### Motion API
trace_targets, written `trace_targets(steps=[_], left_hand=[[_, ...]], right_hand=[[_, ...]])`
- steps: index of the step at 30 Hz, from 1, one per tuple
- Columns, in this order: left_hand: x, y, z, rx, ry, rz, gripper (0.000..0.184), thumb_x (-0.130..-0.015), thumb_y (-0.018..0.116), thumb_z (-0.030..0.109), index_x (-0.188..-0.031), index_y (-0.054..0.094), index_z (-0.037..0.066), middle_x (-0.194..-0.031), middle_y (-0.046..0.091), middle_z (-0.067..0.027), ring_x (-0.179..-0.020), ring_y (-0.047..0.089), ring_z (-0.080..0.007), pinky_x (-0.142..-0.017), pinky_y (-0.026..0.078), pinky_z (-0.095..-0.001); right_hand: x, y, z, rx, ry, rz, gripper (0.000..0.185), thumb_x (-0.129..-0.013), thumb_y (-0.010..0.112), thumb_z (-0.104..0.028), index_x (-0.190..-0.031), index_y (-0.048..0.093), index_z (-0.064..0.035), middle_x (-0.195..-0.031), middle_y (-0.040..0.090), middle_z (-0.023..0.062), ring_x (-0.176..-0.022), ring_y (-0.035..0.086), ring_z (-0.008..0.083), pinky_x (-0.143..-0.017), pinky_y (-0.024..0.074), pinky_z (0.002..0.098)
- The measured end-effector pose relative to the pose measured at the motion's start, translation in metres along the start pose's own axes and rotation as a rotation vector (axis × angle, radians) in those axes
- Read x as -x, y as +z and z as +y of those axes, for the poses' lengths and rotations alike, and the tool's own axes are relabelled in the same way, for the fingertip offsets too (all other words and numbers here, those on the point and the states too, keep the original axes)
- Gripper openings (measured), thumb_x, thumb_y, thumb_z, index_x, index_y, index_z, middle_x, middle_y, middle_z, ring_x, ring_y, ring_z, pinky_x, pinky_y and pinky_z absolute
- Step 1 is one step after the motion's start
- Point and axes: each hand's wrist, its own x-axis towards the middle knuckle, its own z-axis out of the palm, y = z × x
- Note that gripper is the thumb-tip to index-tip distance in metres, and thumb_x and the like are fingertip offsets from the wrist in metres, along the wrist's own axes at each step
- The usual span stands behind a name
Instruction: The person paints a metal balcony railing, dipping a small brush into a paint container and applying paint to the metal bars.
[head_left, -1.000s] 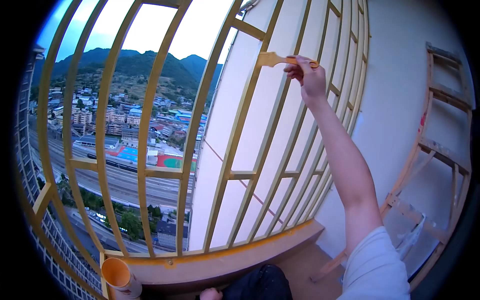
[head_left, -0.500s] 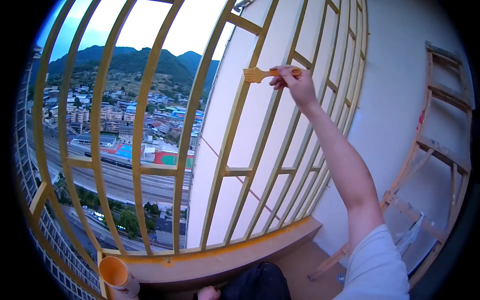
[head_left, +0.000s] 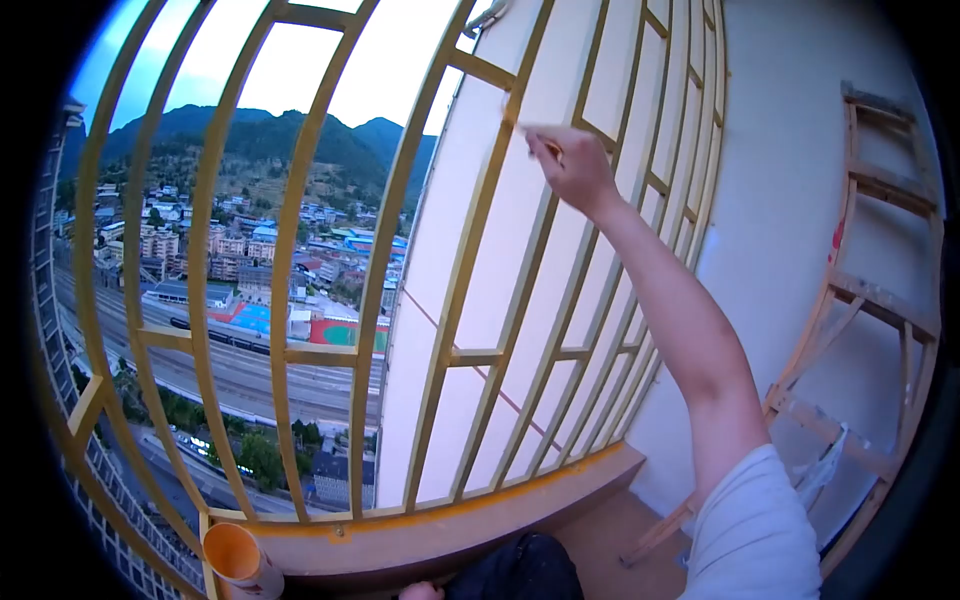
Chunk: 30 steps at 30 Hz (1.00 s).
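Observation:
My right hand [head_left: 575, 168] is raised at the upper middle, fingers closed around the handle of a paintbrush. The brush head [head_left: 511, 108], yellow-orange and blurred, lies against an upright bar [head_left: 484, 190] of the yellow-painted metal railing, just below a short crossbar [head_left: 482, 69]. Most of the handle is hidden in the fist. My left hand [head_left: 421, 591] shows only as a small part at the bottom edge beside my dark-clothed knee [head_left: 525, 570]; its fingers cannot be made out.
A paint bucket [head_left: 268, 577], orange inside, stands at the lower left by the railing. A ledge [head_left: 450, 535] with yellow paint marks runs beneath the bars. A wooden stepladder [head_left: 840, 250] leans at the right wall [head_left: 775, 190]. Beyond the railing lie a town and hills far below.
The brush has gone from level to pointing upward, its bristles shifting up along the bar. My right wrist has turned, and the view has tilted slightly.

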Motion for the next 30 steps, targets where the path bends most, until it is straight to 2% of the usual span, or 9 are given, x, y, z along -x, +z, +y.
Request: trace_targets(steps=[5, 9, 13, 17, 21, 25, 26, 27, 30], left_hand=[[0.004, 0.000, 0.000, 0.028, 0.010, 0.022, 0.038, -0.089, 0.055, 0.030, -0.102, 0.077, 0.003, -0.104, 0.071, -0.0291, -0.101, 0.069, -0.0440, -0.092, 0.055, -0.0513], [0.007, -0.008, 0.006, 0.048, 0.007, 0.022, 0.037, -0.089, 0.055, 0.029, -0.101, 0.077, 0.003, -0.104, 0.071, -0.0287, -0.100, 0.070, -0.0429, -0.091, 0.055, -0.0513], [0.010, -0.009, 0.007, 0.010, 0.007, -0.011, 0.044, -0.094, 0.049, 0.034, -0.104, 0.076, 0.002, -0.109, 0.071, -0.0273, -0.106, 0.068, -0.0433, -0.097, 0.053, -0.0502], [-0.011, 0.016, -0.019, -0.102, -0.102, -0.109, 0.048, -0.087, 0.054, 0.043, -0.108, 0.076, 0.006, -0.114, 0.073, -0.0220, -0.108, 0.070, -0.0374, -0.096, 0.055, -0.0503], [0.002, -0.002, -0.003, -0.043, -0.069, -0.094, 0.047, -0.089, 0.053, 0.041, -0.107, 0.076, 0.004, -0.114, 0.072, -0.0219, -0.109, 0.069, -0.0370, -0.097, 0.055, -0.0495], [0.005, -0.001, -0.003, -0.043, -0.082, -0.097, 0.044, -0.090, 0.054, 0.039, -0.105, 0.077, 0.004, -0.112, 0.073, -0.0214, -0.107, 0.070, -0.0380, -0.096, 0.055, -0.0489], [0.005, 0.001, -0.004, -0.046, -0.087, -0.101, 0.043, -0.091, 0.054, 0.039, -0.105, 0.076, 0.006, -0.112, 0.072, -0.0220, -0.107, 0.069, -0.0395, -0.096, 0.054, -0.0500], [0.002, 0.000, -0.003, -0.048, -0.089, -0.100, 0.041, -0.092, 0.054, 0.040, -0.105, 0.076, 0.007, -0.113, 0.072, -0.0226, -0.107, 0.068, -0.0410, -0.097, 0.053, -0.0512], [-0.006, -0.002, 0.003, -0.059, -0.059, -0.099, 0.042, -0.093, 0.053, 0.037, -0.106, 0.076, 0.005, -0.113, 0.072, -0.0231, -0.107, 0.068, -0.0406, -0.097, 0.053, -0.0510]], right_hand=[[0.006, -0.002, -0.008, 0.164, -0.092, 0.228, 0.020, -0.097, 0.064, -0.021, -0.100, 0.077, -0.0048, -0.072, 0.067, 0.0127, -0.070, 0.068, 0.0262, -0.066, 0.0546, 0.0385], [0.025, -0.008, -0.040, 0.055, -0.184, -0.329, 0.017, -0.097, 0.065, -0.019, -0.087, 0.071, -0.0071, -0.069, 0.064, 0.0110, -0.068, 0.065, 0.0255, -0.065, 0.0545, 0.0385], [-0.018, -0.006, -0.025, 0.455, -0.360, 0.089, 0.013, -0.096, 0.064, -0.017, -0.090, 0.071, -0.0078, -0.078, 0.067, 0.0091, -0.081, 0.066, 0.0247, -0.069, 0.0568, 0.0374], [0.042, 0.050, -0.069, 0.377, -0.345, -0.248, 0.008, -0.087, 0.059, -0.006, -0.082, 0.066, -0.0077, -0.076, 0.063, 0.0102, -0.083, 0.067, 0.0276, -0.074, 0.0568, 0.0401], [0.169, 0.095, -0.174, -0.294, -0.045, -0.810, 0.011, -0.086, 0.058, -0.013, -0.082, 0.064, -0.0044, -0.079, 0.067, 0.0179, -0.084, 0.069, 0.0342, -0.078, 0.0550, 0.0468], [0.119, 0.090, -0.097, -0.298, 0.262, -0.369, 0.026, -0.094, 0.056, -0.029, -0.084, 0.065, -0.0064, -0.082, 0.067, 0.0191, -0.085, 0.069, 0.0318, -0.077, 0.0551, 0.0457], [0.078, 0.061, -0.092, 0.113, 0.267, -0.420, 0.025, -0.094, 0.059, -0.029, -0.086, 0.068, -0.0071, -0.079, 0.067, 0.0164, -0.083, 0.069, 0.0300, -0.075, 0.0560, 0.0414], [0.061, 0.047, -0.088, 0.250, -0.055, -0.041, 0.022, -0.095, 0.062, -0.026, -0.085, 0.069, -0.0084, -0.078, 0.067, 0.0138, -0.085, 0.069, 0.0279, -0.075, 0.0564, 0.0379], [0.064, 0.049, -0.105, 0.421, -0.370, -0.146, 0.018, -0.095, 0.064, -0.020, -0.082, 0.067, -0.0079, -0.077, 0.067, 0.0127, -0.084, 0.067, 0.0277, -0.072, 0.0551, 0.0400]])
